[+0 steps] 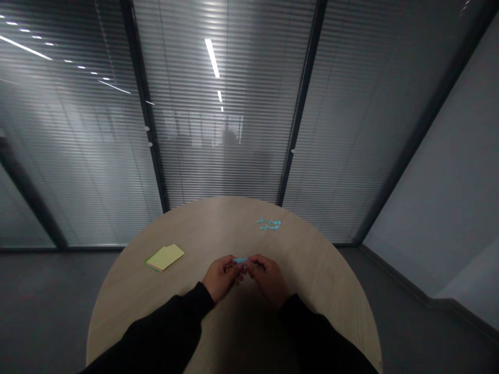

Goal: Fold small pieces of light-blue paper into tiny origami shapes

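Over the middle of a round wooden table (187, 311), my left hand (220, 277) and my right hand (268, 279) meet with their fingers curled. Both pinch a small folded piece of light blue paper (240, 260) between the fingertips. Black sleeves cover both arms. Further back on the table lie a few small folded light blue paper shapes (270, 224), apart from my hands.
A stack of yellow paper squares with a green sheet underneath (165, 257) lies on the table's left side. Behind the table stand glass walls with closed blinds and dark frames (298, 104). Grey floor surrounds the table.
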